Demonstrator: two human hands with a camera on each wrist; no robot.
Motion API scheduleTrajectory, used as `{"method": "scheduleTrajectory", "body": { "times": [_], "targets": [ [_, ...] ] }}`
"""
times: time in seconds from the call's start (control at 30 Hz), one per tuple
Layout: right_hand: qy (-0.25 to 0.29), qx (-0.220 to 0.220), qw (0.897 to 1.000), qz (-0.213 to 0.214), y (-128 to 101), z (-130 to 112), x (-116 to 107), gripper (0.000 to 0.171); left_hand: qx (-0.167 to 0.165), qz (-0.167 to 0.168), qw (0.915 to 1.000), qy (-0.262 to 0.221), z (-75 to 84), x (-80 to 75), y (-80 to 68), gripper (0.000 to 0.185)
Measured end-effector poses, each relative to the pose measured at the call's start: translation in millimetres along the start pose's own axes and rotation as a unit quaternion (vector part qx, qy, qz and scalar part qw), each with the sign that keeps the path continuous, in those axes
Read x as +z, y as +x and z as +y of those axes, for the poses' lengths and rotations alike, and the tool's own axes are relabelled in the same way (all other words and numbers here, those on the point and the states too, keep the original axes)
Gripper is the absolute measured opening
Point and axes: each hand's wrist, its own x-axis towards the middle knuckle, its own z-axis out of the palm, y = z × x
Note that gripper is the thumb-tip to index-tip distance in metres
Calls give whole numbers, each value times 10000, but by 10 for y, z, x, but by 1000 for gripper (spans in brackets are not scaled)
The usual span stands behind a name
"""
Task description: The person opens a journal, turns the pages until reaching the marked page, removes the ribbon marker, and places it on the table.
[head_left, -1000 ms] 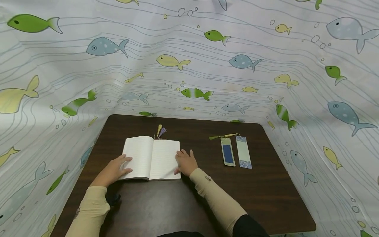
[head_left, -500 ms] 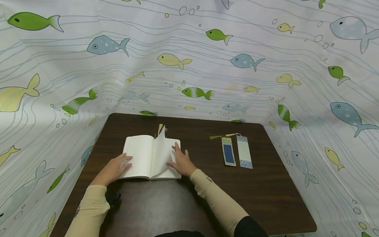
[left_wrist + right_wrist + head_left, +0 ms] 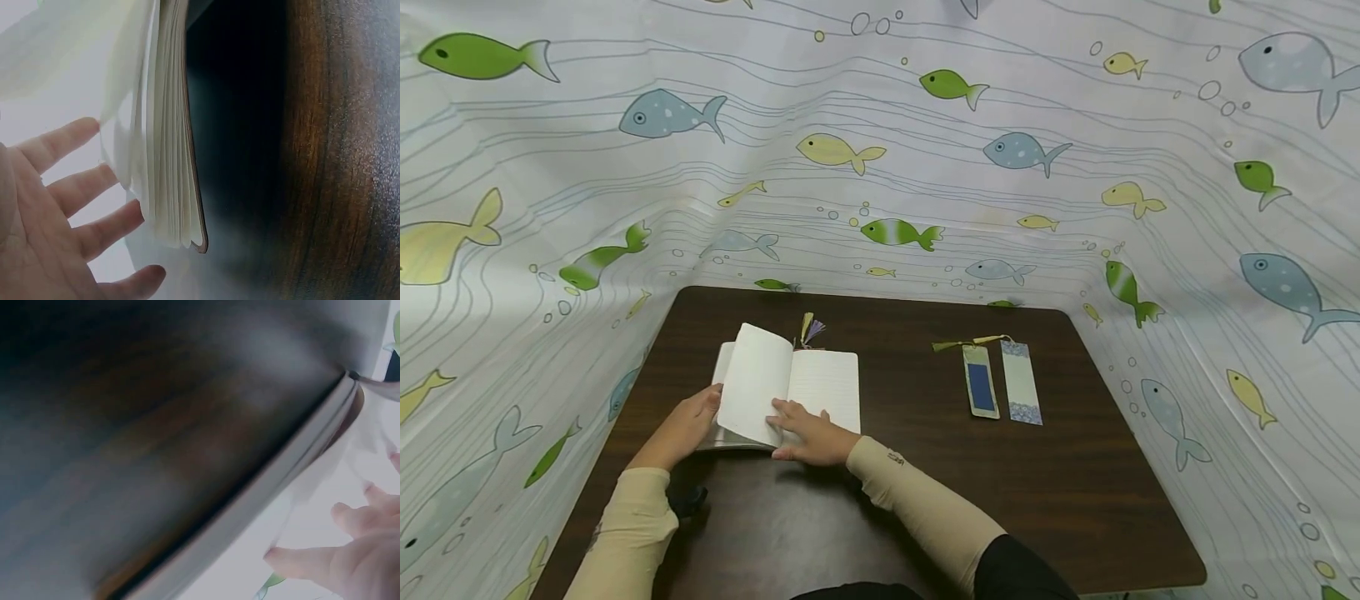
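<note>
I sit in a makeshift recording booth: a fish-print curtain point(image 3: 880, 150) wraps my dark wooden table point(image 3: 880, 500) from nine through twelve to three o'clock, shutting out any room beyond.

**What the views hide or cut off**

In the head view, a lifted page point(image 3: 758, 383) covers most of the left half of the notebook point(image 3: 823, 387), and the ruled lines there are too faint to read. The right hand point(image 3: 808, 433) hides the notebook's near edge. The tassels point(image 3: 809, 330) behind the notebook are partly covered by it. A small dark object point(image 3: 686, 502) beside the left sleeve is too unclear to identify.

The left wrist view cuts the left hand point(image 3: 59, 219) off at the frame's edge, and the tabletop point(image 3: 337, 156) is blurred. The right wrist view is heavily blurred: only fingertips point(image 3: 350, 515) show, at the frame's corner.
</note>
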Motion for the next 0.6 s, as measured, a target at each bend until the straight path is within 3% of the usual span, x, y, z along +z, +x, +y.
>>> {"method": "scheduleTrajectory", "body": {
  "times": [0.23, 0.43, 0.6],
  "targets": [
    [-415, 190, 9989, -96, 20, -81, 52, 63, -285, -89, 9994, 145, 28, -18, -9, 59],
    [-545, 337, 9979, 127, 1, 15, 63, 64, -136, 214, 9988, 424, -36, 13, 13, 22],
    [-1114, 1110, 9873, 235, -111, 224, -9, 73, -101, 309, 9970, 696, -87, 32, 7, 36]
  ]
}}
